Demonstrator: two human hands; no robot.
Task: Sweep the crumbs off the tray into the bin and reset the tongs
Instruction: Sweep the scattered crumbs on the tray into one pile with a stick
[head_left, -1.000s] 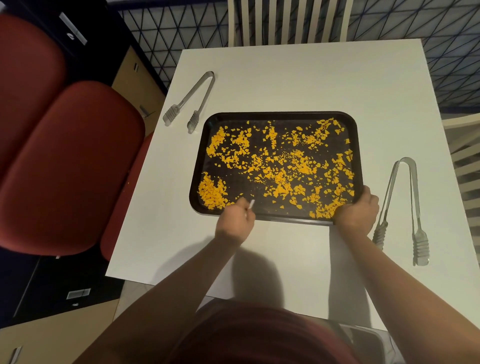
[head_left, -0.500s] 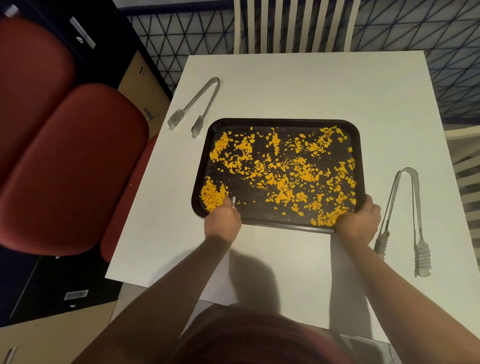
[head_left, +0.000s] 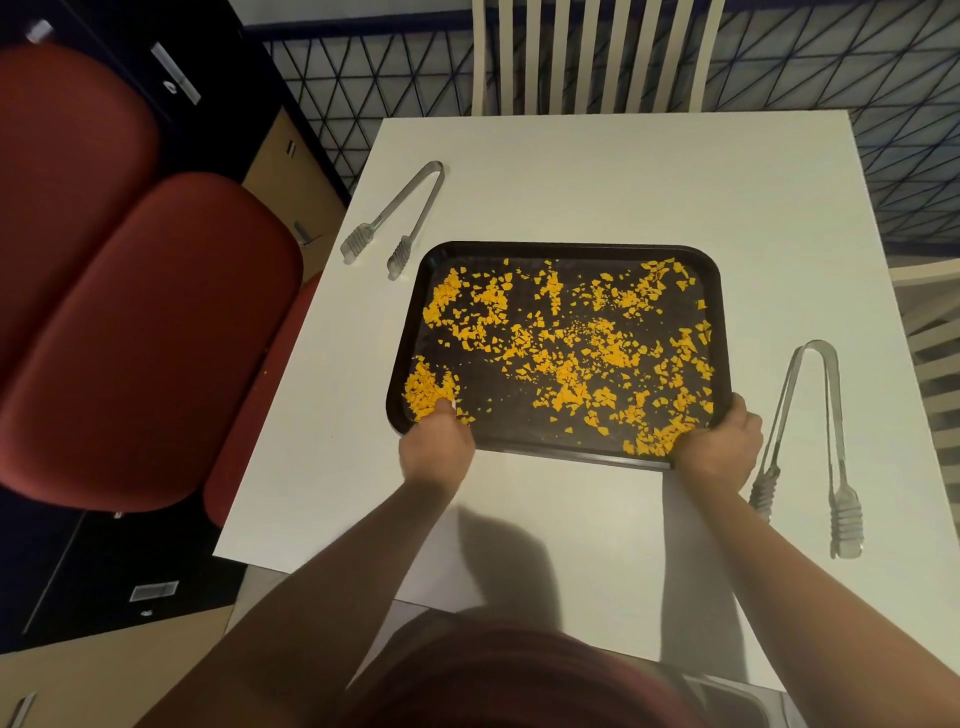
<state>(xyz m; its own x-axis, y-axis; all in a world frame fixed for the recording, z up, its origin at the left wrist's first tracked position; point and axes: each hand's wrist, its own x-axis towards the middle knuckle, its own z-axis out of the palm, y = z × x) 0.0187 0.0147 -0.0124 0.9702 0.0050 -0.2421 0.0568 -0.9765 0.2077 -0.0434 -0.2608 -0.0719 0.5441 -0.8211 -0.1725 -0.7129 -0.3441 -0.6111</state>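
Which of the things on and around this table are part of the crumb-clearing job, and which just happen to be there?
Part of the job:
black rectangular tray
orange crumbs
metal tongs left of the tray
metal tongs right of the tray
left hand
right hand

Just lying about:
red padded chair
white slatted chair

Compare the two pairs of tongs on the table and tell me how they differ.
The left tongs lie off the tray's far left corner, slanted, clear of both hands. The right tongs lie beside the tray's right edge, nearly straight toward the person, one tip close beside the right hand. The right tongs look larger, perhaps only because they are nearer. Both are silvery, lie sprung open, ridged tips toward the person.
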